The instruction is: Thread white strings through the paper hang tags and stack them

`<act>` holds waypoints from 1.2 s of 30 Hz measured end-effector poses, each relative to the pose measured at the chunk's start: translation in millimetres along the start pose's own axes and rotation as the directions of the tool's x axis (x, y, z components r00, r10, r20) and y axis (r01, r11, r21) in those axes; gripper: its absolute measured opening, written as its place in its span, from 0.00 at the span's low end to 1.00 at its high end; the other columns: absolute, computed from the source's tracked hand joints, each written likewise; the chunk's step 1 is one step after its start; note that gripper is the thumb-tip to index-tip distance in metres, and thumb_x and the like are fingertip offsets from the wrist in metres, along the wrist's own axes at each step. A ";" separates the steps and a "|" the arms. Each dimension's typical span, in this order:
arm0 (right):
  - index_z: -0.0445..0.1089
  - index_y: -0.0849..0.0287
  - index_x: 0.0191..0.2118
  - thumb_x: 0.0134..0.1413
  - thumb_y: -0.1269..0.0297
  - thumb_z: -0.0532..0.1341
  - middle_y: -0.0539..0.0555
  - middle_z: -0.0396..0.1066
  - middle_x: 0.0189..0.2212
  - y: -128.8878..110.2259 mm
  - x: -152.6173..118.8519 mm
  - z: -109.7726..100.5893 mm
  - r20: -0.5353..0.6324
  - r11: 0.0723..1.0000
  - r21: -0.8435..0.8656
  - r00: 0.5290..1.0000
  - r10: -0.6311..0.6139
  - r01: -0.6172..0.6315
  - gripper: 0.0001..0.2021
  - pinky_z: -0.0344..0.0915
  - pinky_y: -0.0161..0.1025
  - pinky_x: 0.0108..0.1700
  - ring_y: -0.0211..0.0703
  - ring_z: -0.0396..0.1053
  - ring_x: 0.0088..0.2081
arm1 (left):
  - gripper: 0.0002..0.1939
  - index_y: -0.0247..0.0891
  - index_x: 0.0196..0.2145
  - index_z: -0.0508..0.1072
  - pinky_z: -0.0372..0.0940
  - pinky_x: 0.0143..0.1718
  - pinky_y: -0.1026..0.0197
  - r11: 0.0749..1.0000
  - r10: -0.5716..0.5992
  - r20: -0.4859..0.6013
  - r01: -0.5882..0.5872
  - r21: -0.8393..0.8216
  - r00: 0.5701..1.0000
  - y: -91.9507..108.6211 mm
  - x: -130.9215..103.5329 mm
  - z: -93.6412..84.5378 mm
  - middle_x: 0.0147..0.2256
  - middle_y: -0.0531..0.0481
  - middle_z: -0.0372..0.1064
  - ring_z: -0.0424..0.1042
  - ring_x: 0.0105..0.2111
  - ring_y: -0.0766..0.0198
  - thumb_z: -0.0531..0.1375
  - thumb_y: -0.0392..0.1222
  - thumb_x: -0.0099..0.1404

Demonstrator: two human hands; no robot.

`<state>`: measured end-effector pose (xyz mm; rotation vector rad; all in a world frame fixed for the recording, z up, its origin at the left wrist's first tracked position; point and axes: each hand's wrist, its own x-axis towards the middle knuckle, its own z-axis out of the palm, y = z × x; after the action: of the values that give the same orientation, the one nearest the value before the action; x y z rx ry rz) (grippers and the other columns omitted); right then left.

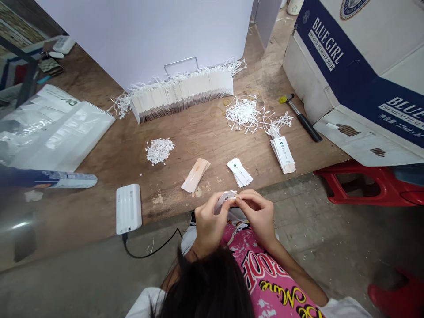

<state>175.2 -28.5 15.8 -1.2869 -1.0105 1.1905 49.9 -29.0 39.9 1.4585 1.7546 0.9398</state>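
My left hand point(210, 221) pinches a small white card tag point(222, 201) just off the table's front edge. Close against it, my right hand point(260, 216) has thumb and forefinger pressed together at the tag's right end; a bit of white string shows there, and what those fingertips grip is too small to make out. Beyond my hands lie an orange-pink stack of cards point(196, 175) and a small stack of white tags point(240, 172). Farther right, a bundle of tags point(283, 154) has white strings attached. A pile of loose white strings point(244, 112) is behind it.
A long row of tags point(182, 97) stands against a white board. Small white pieces point(160, 151) are heaped at centre-left. A power bank point(128, 208) with a black cable sits at the front edge. Right: a hammer point(306, 123), a Blue Girl box point(357, 57) and a red stool point(361, 183).
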 end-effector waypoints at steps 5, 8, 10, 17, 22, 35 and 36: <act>0.77 0.54 0.32 0.52 0.71 0.66 0.51 0.73 0.32 16.9 -15.5 7.5 -0.155 0.985 0.171 0.987 0.045 -0.018 0.04 0.68 0.37 0.39 0.41 0.71 0.36 | 0.01 0.40 0.30 0.74 0.66 0.28 0.73 0.994 0.106 -0.083 -0.105 0.022 0.991 2.3 -3.6 8.8 0.25 0.58 0.76 0.73 0.22 0.71 0.63 0.36 0.59; 0.76 0.54 0.34 0.52 0.71 0.65 0.52 0.74 0.35 19.5 -19.4 11.8 -0.173 0.975 0.222 0.984 0.046 -0.006 0.04 0.67 0.38 0.43 0.41 0.71 0.39 | 0.02 0.39 0.30 0.73 0.66 0.27 0.73 0.983 0.180 -0.132 -0.176 0.042 0.975 1.3 -4.7 15.4 0.25 0.57 0.76 0.73 0.22 0.72 0.63 0.35 0.60; 0.76 0.55 0.34 0.52 0.69 0.65 0.52 0.73 0.35 18.0 -17.9 13.8 -0.182 0.963 0.271 0.981 0.070 -0.019 0.03 0.67 0.37 0.44 0.40 0.71 0.40 | 0.02 0.39 0.30 0.73 0.67 0.28 0.73 0.975 0.221 -0.146 -0.216 0.047 0.964 -0.9 -4.9 20.5 0.26 0.57 0.76 0.74 0.22 0.71 0.62 0.34 0.61; 0.73 0.56 0.27 0.43 0.63 0.71 0.48 0.73 0.31 16.1 3.1 -7.7 -0.099 0.890 0.393 0.951 0.292 -0.232 0.07 0.68 0.33 0.40 0.36 0.71 0.35 | 0.06 0.39 0.39 0.73 0.71 0.37 0.67 0.934 0.357 -0.062 -0.356 0.035 0.932 -12.2 -3.2 40.4 0.34 0.51 0.78 0.77 0.33 0.66 0.57 0.35 0.66; 0.72 0.57 0.28 0.43 0.59 0.71 0.53 0.77 0.31 11.9 8.9 -68.0 0.046 0.938 0.154 0.951 0.306 -0.309 0.10 0.70 0.39 0.42 0.43 0.75 0.36 | 0.11 0.38 0.44 0.72 0.69 0.44 0.64 0.879 0.475 0.103 -0.477 -0.003 0.874 -8.9 3.4 50.0 0.40 0.48 0.77 0.76 0.40 0.65 0.53 0.31 0.68; 0.75 0.57 0.29 0.54 0.53 0.60 0.53 0.75 0.27 -92.6 141.9 -197.6 0.283 0.552 -0.781 0.954 -0.101 0.291 0.13 0.61 0.38 0.30 0.42 0.69 0.27 | 0.04 0.39 0.35 0.75 0.69 0.42 0.60 0.919 0.035 0.472 0.157 -0.361 0.881 23.3 52.3 150.9 0.36 0.50 0.77 0.75 0.37 0.61 0.60 0.38 0.61; 0.75 0.58 0.29 0.54 0.53 0.60 0.53 0.75 0.25 -94.4 159.0 -199.0 0.287 0.525 -0.798 0.953 -0.100 0.296 0.13 0.60 0.38 0.29 0.41 0.68 0.26 | 0.04 0.39 0.34 0.75 0.69 0.41 0.60 0.892 -0.005 0.503 0.231 -0.388 0.864 23.5 51.5 159.8 0.36 0.49 0.77 0.76 0.37 0.61 0.60 0.37 0.61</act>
<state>401.3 106.0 83.6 -1.7138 -1.9928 0.6292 188.7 42.7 -25.9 1.1439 1.1491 0.7464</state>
